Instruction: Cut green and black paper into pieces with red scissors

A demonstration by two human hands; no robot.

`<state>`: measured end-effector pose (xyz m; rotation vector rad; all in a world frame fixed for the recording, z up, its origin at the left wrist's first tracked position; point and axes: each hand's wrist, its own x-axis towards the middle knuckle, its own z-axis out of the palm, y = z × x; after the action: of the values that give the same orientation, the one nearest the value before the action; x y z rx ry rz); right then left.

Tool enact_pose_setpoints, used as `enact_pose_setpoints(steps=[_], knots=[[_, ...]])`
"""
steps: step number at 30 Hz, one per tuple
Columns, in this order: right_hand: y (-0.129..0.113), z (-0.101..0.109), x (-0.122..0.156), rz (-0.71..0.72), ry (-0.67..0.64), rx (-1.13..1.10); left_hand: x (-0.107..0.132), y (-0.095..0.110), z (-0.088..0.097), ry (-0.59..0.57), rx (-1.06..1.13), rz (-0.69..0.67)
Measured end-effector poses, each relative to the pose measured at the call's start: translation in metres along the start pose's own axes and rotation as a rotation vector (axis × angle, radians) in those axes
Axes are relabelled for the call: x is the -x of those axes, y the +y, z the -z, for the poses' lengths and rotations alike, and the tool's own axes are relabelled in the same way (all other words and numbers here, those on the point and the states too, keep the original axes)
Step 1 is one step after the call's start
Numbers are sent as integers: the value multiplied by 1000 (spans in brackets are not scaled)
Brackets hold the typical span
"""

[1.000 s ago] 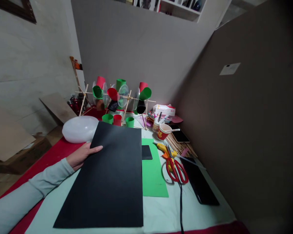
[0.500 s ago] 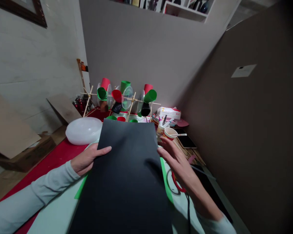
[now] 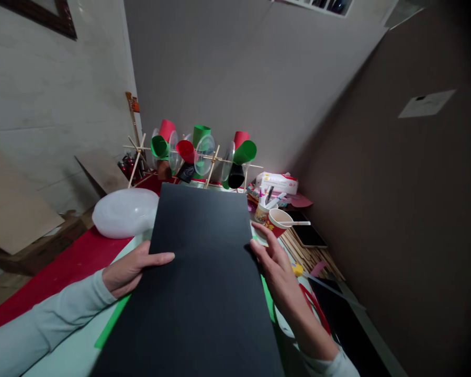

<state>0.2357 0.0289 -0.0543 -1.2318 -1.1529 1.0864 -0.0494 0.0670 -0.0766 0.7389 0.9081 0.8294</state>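
Note:
A large black sheet of card [image 3: 204,251] slopes up in front of me, its far end raised. My left hand [image 3: 135,267] grips its left edge, thumb lying flat on top and the other fingers underneath. At the right edge, my right hand [image 3: 275,262] has its fingers apart, with fingertips at or just touching the card. Whether they press on it I cannot tell. Under the card, green sheet edges [image 3: 112,324] show on both sides. Red-handled scissors [image 3: 314,309] lie partly hidden behind my right forearm.
Behind the card stands a stick frame [image 3: 213,162] with red, green and black paper cups and clear discs. A white balloon [image 3: 125,212] sits left. To the right are a paper cup [image 3: 278,222], a cup of markers [image 3: 264,209], wooden sticks [image 3: 302,254] and a dark tablet [image 3: 308,230].
The view has shifted slightly. The card's far end now covers the lower green and red rounds at the frame's base. My right hand's shadow on the card has shrunk towards its edge.

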Motion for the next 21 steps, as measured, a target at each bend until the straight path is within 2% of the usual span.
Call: enact_pose_setpoints(steps=[2,5,7,10,13,17,19,21], knots=[[-3,3,3,74,-14,40,0,2,0,34,66,-4],[-9,6,5,187,-187,105,1,4,1,30,153,1],[-12,5,5,239,-251,153,3,2,0,7,195,17],[-17,3,4,228,-188,177,4,-3,-1,-14,218,24],[-17,-1,2,163,-109,88,4,-11,-1,-14,229,30],[-11,-8,1,117,-65,-34,1,-19,0,-28,248,44],[-7,-9,1,91,-62,-96,1,-22,3,-12,211,-5],[-3,-9,1,62,-62,-155,4,-28,8,-9,59,-61]])
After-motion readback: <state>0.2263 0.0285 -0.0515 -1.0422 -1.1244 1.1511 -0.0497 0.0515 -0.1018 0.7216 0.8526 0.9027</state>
